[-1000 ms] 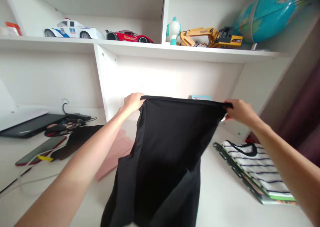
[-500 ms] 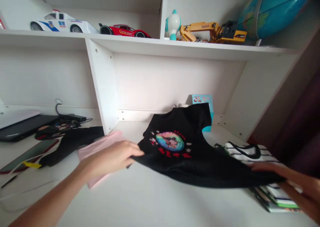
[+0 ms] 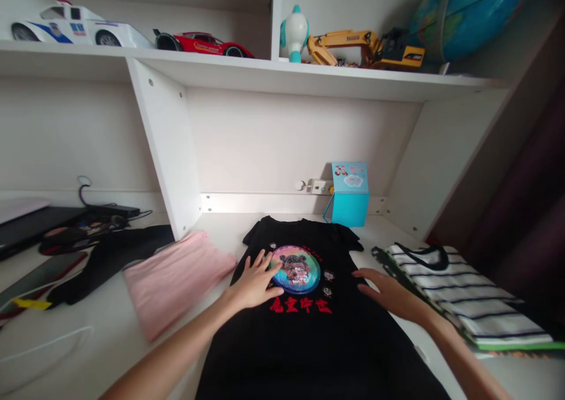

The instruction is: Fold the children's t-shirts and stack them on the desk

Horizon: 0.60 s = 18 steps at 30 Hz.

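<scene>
A black T-shirt (image 3: 309,335) with a round colourful print and red characters lies spread flat, face up, on the white desk (image 3: 110,353). My left hand (image 3: 256,281) rests flat on its chest, fingers spread over the left edge of the print. My right hand (image 3: 391,293) lies flat on the shirt's right side, fingers stretched out. Neither hand grips anything.
A folded pink cloth (image 3: 176,279) lies left of the shirt, a dark garment (image 3: 110,259) beyond it. A folded striped shirt (image 3: 459,294) lies on the right. A blue box (image 3: 351,194) stands at the back. Toy cars, an excavator and a globe sit on the shelf above.
The shirt was held up by its hem, then swung down and laid flat print-up. Both hands let go of the hem and now press flat on the shirt.
</scene>
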Available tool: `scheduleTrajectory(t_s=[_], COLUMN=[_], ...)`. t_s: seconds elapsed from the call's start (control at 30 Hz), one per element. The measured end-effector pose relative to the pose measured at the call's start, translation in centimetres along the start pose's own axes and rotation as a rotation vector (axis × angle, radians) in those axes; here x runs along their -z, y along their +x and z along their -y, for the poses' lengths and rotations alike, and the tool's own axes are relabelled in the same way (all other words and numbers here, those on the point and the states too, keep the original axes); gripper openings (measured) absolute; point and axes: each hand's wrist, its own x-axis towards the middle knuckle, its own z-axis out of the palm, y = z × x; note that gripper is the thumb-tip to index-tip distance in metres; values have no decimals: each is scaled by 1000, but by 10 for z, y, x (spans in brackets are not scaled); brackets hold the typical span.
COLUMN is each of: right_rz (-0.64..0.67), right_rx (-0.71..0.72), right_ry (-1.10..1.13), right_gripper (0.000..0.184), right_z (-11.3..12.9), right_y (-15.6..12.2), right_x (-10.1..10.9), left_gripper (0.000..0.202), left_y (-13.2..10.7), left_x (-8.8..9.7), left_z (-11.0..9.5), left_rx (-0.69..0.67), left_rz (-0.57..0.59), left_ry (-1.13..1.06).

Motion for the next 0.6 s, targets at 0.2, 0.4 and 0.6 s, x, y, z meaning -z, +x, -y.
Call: scheduleTrajectory(t_s=[0.2, 0.4, 0.6], right_rz=[55, 4, -3], right_rx=[20, 29, 22], right_ry=[-130, -189, -225], right_gripper=[60, 57, 57], right_z=[35, 42, 39], right_y=[26, 19, 20], right_x=[-56, -73, -75], left_gripper=[57, 56, 46], left_y=[-4, -16, -70], left_x=[-2, 12, 18], left_z=[3, 71, 124], left_rx=[-139, 300, 179], left_rz=[77, -209, -97], left_ry=[-133, 44, 90])
